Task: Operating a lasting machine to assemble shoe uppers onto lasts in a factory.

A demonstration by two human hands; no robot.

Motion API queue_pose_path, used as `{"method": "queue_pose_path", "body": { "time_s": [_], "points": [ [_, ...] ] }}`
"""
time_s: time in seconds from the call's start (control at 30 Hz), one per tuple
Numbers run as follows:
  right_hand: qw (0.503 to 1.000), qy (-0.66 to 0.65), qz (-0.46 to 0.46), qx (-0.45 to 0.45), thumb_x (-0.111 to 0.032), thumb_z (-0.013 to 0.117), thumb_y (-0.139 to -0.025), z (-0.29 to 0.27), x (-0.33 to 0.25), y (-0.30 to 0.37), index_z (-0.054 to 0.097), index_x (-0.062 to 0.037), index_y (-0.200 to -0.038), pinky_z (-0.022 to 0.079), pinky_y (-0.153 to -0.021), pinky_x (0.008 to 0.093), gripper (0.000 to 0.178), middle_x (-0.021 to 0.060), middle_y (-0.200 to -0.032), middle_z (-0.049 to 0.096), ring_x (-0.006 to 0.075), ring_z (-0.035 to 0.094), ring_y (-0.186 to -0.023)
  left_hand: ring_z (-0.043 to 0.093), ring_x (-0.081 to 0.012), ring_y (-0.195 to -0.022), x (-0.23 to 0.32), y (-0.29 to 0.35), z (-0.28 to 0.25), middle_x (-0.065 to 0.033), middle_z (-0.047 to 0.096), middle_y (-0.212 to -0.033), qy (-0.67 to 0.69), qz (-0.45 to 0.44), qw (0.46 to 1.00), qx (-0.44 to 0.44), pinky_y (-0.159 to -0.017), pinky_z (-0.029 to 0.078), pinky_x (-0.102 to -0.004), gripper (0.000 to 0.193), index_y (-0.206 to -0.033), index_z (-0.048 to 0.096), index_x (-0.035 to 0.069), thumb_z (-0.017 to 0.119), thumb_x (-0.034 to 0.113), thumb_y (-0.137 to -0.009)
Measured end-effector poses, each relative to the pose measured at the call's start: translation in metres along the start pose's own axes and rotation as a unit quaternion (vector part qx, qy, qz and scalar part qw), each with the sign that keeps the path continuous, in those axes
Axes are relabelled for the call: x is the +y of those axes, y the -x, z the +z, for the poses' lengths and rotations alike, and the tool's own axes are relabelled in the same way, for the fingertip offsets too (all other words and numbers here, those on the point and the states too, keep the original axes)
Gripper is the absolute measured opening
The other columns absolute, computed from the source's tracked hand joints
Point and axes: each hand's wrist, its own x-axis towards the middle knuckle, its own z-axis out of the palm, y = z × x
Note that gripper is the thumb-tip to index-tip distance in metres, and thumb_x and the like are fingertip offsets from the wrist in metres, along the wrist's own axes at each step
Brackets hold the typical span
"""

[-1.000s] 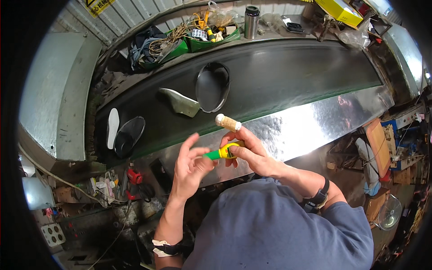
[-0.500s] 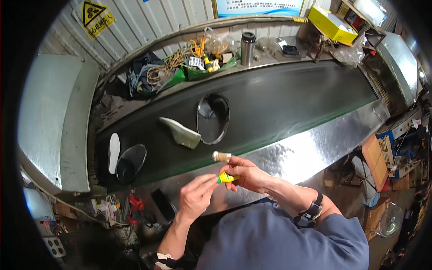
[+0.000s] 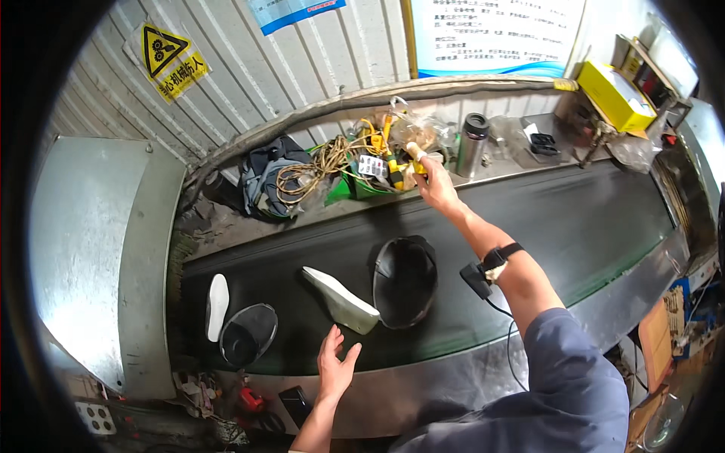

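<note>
My right hand (image 3: 436,183) stretches to the back ledge, its fingers closed around a small cream-coloured, roll-like piece (image 3: 414,151). Some yellow shows beside its fingers; whether that is the tube seen earlier I cannot tell. The hand is over a green bag (image 3: 355,186) of tools and rope. My left hand (image 3: 335,365) is open, fingers apart, just in front of a pale green, foot-shaped shoe last (image 3: 343,303) lying on the dark belt. Right of the last is a black, open-topped piece (image 3: 405,283). A similar smaller black piece (image 3: 248,335) and a white insole (image 3: 217,308) lie to the left.
Along the back ledge are a bundle of dark cloth (image 3: 268,177), a steel flask (image 3: 473,146) and a small black case (image 3: 543,144). A yellow box (image 3: 615,97) sits at the far right. Metal housings (image 3: 98,257) flank the dark belt (image 3: 521,249). A phone-like black slab (image 3: 295,405) lies near the front.
My right hand has moved from in front of me to the back ledge. My left hand has let go of the yellow tube's green cap and opened near the last. The view has shifted.
</note>
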Motion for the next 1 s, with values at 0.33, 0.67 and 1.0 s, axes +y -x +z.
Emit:
{"method": "queue_pose_path", "body": {
  "time_s": [0.33,0.67,1.0],
  "points": [
    [0.951,-0.079,0.285,-0.094,-0.035,0.071,-0.091,-0.058,-0.072,0.164,-0.012,-0.01,-0.159,0.057,-0.069,0.0383,0.11,0.0143,-0.081,0.071,0.0283,0.069,-0.069,0.038,-0.0335,-0.142,-0.017,-0.121,0.06,-0.0264,0.037,-0.152,0.001,-0.332,0.938,0.104,-0.116,0.034,-0.0423,0.105,-0.149,0.029,-0.007,0.086,0.036,-0.073],
    [0.731,-0.272,0.615,-0.118,-0.014,0.079,-0.075,0.018,-0.108,0.297,-0.023,-0.0263,-0.157,0.056,-0.085,0.0453,0.131,0.0194,-0.123,0.057,0.0295,0.061,-0.104,0.06,-0.0321,-0.118,-0.054,-0.049,-0.032,-0.0134,0.063,-0.125,0.467,-0.308,0.823,-0.098,-0.106,0.045,-0.0492,0.046,-0.13,0.056,0.001,0.064,0.02,-0.089],
    [0.744,-0.353,0.532,0.199,-0.039,0.07,-0.082,0.01,-0.09,0.248,-0.005,-0.0261,-0.162,0.038,-0.105,0.0584,0.111,0.0226,-0.151,0.042,0.0358,0.045,-0.137,0.061,-0.0327,-0.119,-0.017,0.202,-0.091,-0.02,0.061,-0.128,0.552,-0.208,0.789,-0.171,-0.105,0.048,-0.0481,0.069,-0.14,0.048,-0.004,0.07,0.014,-0.077]
  ]
}}
